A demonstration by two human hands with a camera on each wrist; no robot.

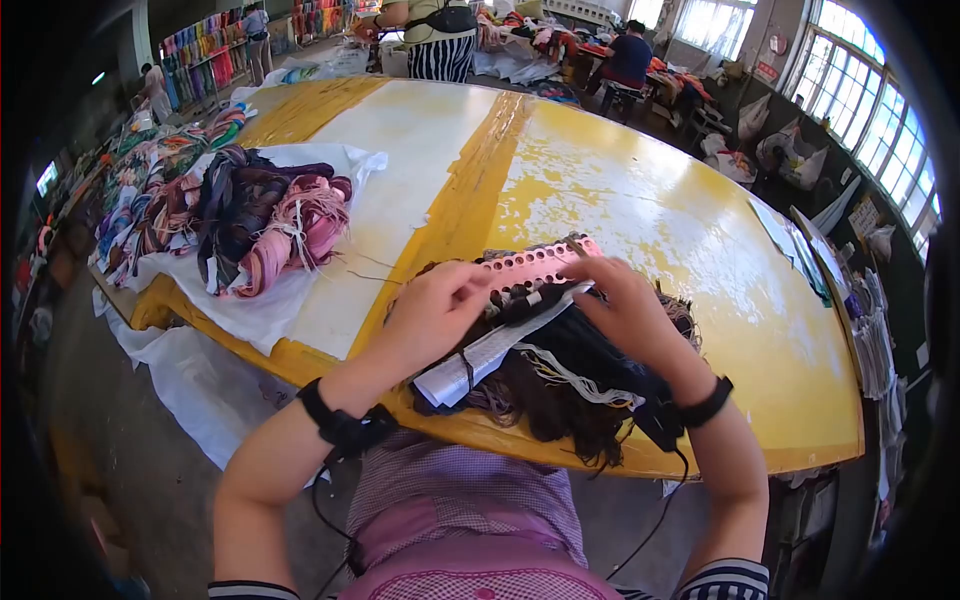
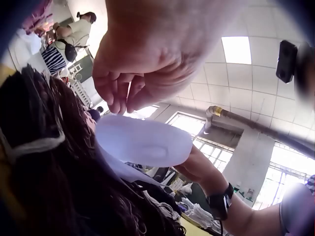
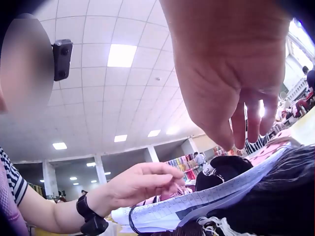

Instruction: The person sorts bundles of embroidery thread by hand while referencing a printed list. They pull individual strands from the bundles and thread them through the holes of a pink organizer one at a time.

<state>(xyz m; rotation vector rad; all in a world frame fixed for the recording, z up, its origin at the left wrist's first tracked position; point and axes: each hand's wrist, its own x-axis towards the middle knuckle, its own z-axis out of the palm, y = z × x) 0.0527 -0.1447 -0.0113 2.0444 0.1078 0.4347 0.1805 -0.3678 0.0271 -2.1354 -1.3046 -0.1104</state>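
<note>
A pink strip with rows of round holes (image 1: 535, 264) lies across a bundle of dark yarn (image 1: 560, 350). My left hand (image 1: 437, 312) is at the strip's left end, fingers bent and tips close together; whether they pinch anything is unclear. At the other end, my right hand (image 1: 632, 312) reaches down with fairly straight fingers, tips at the strip. Folded white paper (image 1: 480, 362) runs over the yarn below the strip, a dark band around its left part. Pale strands (image 1: 580, 380) lie on the dark yarn. The right wrist view shows the paper (image 3: 197, 202) below my left hand (image 3: 142, 186).
The yellow and white table (image 1: 640, 190) curves around the work. Pink and dark skeins (image 1: 290, 225) rest on white cloth (image 1: 350, 165) at the left, beside more coloured yarn (image 1: 145, 200). People (image 1: 440, 35) are beyond the far edge. Boards and papers (image 1: 800, 255) are at the right edge.
</note>
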